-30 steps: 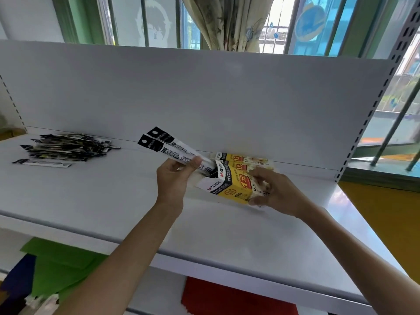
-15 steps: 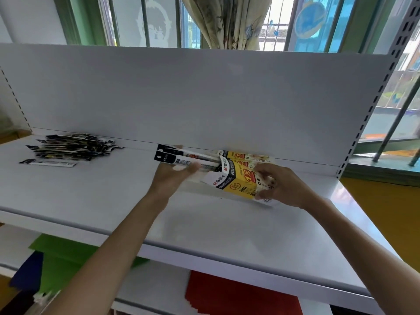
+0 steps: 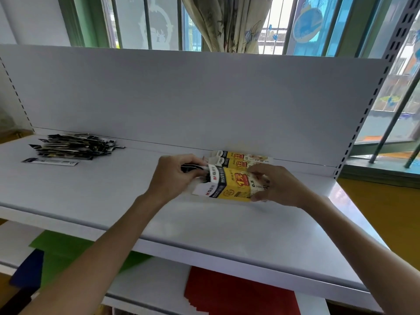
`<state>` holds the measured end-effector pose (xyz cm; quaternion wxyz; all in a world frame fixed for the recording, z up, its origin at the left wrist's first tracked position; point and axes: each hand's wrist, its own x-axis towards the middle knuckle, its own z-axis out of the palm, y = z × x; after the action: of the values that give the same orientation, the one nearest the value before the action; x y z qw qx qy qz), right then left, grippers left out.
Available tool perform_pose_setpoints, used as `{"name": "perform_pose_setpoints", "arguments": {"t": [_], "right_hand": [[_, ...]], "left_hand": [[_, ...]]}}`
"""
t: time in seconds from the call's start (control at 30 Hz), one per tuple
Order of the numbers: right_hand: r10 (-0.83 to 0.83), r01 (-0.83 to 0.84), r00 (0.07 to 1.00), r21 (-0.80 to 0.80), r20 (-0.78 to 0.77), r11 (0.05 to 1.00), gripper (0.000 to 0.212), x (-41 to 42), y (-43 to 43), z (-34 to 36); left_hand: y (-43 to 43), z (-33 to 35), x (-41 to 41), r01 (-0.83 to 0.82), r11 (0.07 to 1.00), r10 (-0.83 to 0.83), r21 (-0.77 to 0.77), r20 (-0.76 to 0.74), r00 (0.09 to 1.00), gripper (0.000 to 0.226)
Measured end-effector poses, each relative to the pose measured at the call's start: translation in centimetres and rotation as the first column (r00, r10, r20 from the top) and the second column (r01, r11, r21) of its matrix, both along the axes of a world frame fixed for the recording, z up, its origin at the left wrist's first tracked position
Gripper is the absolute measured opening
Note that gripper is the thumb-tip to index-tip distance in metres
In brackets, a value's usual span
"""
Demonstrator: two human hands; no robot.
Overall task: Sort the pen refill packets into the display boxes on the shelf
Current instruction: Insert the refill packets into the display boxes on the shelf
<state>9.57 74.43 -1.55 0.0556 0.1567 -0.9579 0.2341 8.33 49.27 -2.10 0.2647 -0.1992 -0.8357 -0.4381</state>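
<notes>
Fingers of the left hand curl round a few black-tipped refill packets, whose ends meet the open mouth of the front yellow display box on the shelf; they are perhaps partly inside. The right hand grips that box's other end, fingers curled over it. A loose pile of packets lies far left.

A white metal shelf with a tall white back panel stands before a window with green frames and vertical bars. A patterned curtain hangs gathered at its middle, and daylight comes through the glass. A perforated upright edges the panel on the right, where the floor is yellow. On a lower shelf lie green sheets and red sheets, perhaps paper.
</notes>
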Motion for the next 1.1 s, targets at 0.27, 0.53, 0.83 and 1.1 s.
{"name": "perform_pose_setpoints", "arguments": {"t": [0.27,0.53,0.83,1.1], "right_hand": [[-0.064,0.064,0.998,0.038,0.019,0.997,0.067,0.2,1.2,-0.6],[-0.018,0.017,0.999,0.022,0.031,1.000,0.067,0.7,0.6,-0.2],[-0.083,0.079,0.994,0.066,0.068,0.995,0.069,0.2,1.4,-1.0],[-0.107,0.106,0.994,0.145,-0.004,0.984,0.061,-1.9,1.1,-3.3]], "left_hand": [[-0.7,0.1,-0.2,-0.015,0.990,0.028,-0.137,0.094,0.995,0.029],[0.9,-0.4,0.4,-0.028,0.988,0.044,-0.152,0.107,0.993,0.020],[1.5,-1.3,-0.4,0.012,0.999,-0.001,-0.040,0.252,0.968,0.030],[-0.1,-4.9,-0.4,-0.008,0.984,0.065,-0.175,0.324,0.944,0.021]]}}
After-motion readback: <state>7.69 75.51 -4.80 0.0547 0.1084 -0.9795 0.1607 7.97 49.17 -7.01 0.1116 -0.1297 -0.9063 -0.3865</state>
